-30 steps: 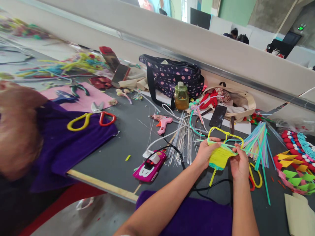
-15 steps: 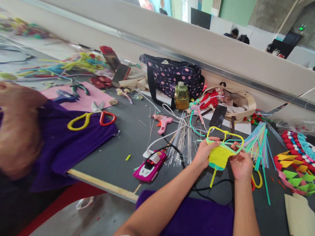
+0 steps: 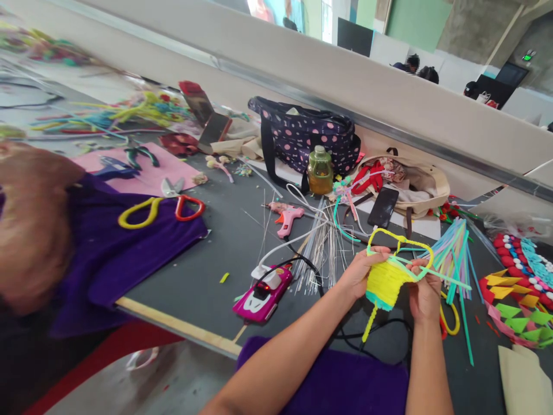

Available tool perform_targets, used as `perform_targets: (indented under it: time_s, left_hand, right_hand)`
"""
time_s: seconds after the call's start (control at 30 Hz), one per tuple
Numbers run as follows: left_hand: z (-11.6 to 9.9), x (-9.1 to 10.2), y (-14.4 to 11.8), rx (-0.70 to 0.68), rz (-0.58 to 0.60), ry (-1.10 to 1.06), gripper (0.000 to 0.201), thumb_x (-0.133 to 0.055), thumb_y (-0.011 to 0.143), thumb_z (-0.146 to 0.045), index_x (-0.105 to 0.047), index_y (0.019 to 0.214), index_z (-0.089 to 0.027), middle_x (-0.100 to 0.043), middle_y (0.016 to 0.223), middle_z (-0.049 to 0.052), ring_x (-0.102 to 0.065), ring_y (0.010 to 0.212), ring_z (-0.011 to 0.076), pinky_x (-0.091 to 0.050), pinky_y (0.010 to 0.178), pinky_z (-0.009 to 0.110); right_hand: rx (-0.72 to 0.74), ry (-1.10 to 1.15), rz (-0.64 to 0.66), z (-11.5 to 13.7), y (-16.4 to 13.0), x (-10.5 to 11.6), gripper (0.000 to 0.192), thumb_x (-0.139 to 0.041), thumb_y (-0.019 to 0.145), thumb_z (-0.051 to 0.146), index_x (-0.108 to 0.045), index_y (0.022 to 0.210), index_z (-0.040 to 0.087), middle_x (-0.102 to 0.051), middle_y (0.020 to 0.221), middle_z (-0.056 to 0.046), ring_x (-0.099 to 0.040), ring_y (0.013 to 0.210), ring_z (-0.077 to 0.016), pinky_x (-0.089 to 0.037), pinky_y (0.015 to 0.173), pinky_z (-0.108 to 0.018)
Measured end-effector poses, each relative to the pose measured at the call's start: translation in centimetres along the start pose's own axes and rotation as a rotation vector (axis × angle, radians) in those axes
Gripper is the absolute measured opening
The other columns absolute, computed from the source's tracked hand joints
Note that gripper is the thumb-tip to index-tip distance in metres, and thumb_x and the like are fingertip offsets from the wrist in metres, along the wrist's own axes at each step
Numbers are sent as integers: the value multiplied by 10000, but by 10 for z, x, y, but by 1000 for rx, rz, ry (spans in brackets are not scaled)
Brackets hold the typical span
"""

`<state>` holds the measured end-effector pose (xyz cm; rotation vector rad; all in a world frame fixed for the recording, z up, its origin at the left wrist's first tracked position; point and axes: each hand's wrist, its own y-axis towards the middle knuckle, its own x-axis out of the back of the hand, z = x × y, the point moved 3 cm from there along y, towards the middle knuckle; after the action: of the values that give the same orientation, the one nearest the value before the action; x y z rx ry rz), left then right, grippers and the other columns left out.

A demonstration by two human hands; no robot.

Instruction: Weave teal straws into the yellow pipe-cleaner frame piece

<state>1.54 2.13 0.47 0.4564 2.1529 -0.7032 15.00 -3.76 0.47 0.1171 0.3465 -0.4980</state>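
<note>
Above the dark table I hold a yellow pipe-cleaner piece, a wound panel with a teal lower edge, a twisted yellow stem hanging down and an open yellow loop frame on top. My left hand is closed on its upper left corner, thumb across the front. My right hand pinches the upper right corner, where a mint-green pipe cleaner crosses the top and sticks out to the right. The fingertips of my right hand are partly hidden behind the piece.
A pink glue gun, a magenta car-shaped power strip and metal wires lie left of my hands. Pastel pipe cleaners fan out to the right. Scissors rest on purple cloth near another person's arm.
The yellow piece has tilted, its stem swinging down and left. The mint-green pipe cleaner's free end now points further right. Both hands keep their grip.
</note>
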Motion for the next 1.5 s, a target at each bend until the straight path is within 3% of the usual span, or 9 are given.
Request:
perform_targets:
  time_s: [0.23, 0.63, 0.8, 0.97, 1.1, 1.2, 1.37, 1.5]
  left_hand:
    - [-2, 0, -2, -25, 24, 1, 316, -803, 573, -155, -638, 843, -155, -696, 705, 33, -653, 602, 163, -515, 647, 293]
    - [-5, -2, -5, -72, 8, 14, 329, -815, 564, -172, -642, 843, -155, -706, 711, 36, -659, 609, 166, -508, 653, 289]
    - [-6, -3, -4, -73, 39, 2, 335, -822, 549, -173, -652, 837, -148, -712, 733, 46, -661, 627, 167, -504, 665, 286]
    - [-7, -3, -5, -75, 35, 9, 304, -805, 549, -155, -651, 811, -153, -703, 698, 29, -646, 593, 155, -489, 619, 266]
    - [-7, -3, -6, -106, 3, 31, 296, -799, 556, -154, -640, 806, -154, -711, 710, 38, -648, 596, 160, -494, 611, 271]
    - [-6, -3, -6, -140, -25, 40, 292, -796, 560, -157, -631, 801, -153, -715, 712, 43, -645, 589, 160, -496, 596, 272]
    - [-5, -1, -6, -207, -62, 16, 277, -795, 567, -180, -618, 779, -157, -727, 738, 51, -648, 596, 165, -504, 609, 287]
    - [-7, -2, -6, -224, -64, -3, 281, -805, 552, -180, -620, 762, -154, -723, 717, 46, -654, 610, 168, -502, 620, 281]
  right_hand:
    - [151, -195, -56, 2, -2, -2, 296, -770, 647, 370, -684, 853, 175, -629, 621, 10, -542, 539, -130, -415, 522, -250]
    - [185, -214, -5, -4, -4, -3, 241, -717, 701, 366, -663, 850, 185, -593, 615, 19, -521, 546, -131, -403, 522, -252]
    - [150, -167, -20, -8, -5, -4, 251, -718, 696, 364, -638, 857, 188, -561, 613, 35, -485, 514, -109, -363, 471, -224]
    - [-14, 5, -8, -14, -6, -13, 267, -699, 704, 380, -617, 882, 200, -599, 663, 27, -512, 512, -107, -373, 467, -220]
    - [-90, 51, -106, -19, -5, -13, 314, -688, 698, 426, -596, 903, 207, -613, 678, 28, -548, 513, -119, -376, 447, -221]
    - [-149, 65, -172, -24, -5, -12, 309, -675, 705, 431, -581, 897, 208, -594, 636, 52, -490, 430, -89, -329, 398, -205]
    - [-128, 83, -233, -23, -4, -13, 260, -682, 691, 389, -560, 839, 214, -440, 517, 114, -365, 362, -49, -242, 345, -174]
    - [-125, 48, -244, -26, -2, -13, 251, -683, 683, 375, -550, 817, 209, -415, 505, 117, -348, 356, -43, -245, 336, -162]
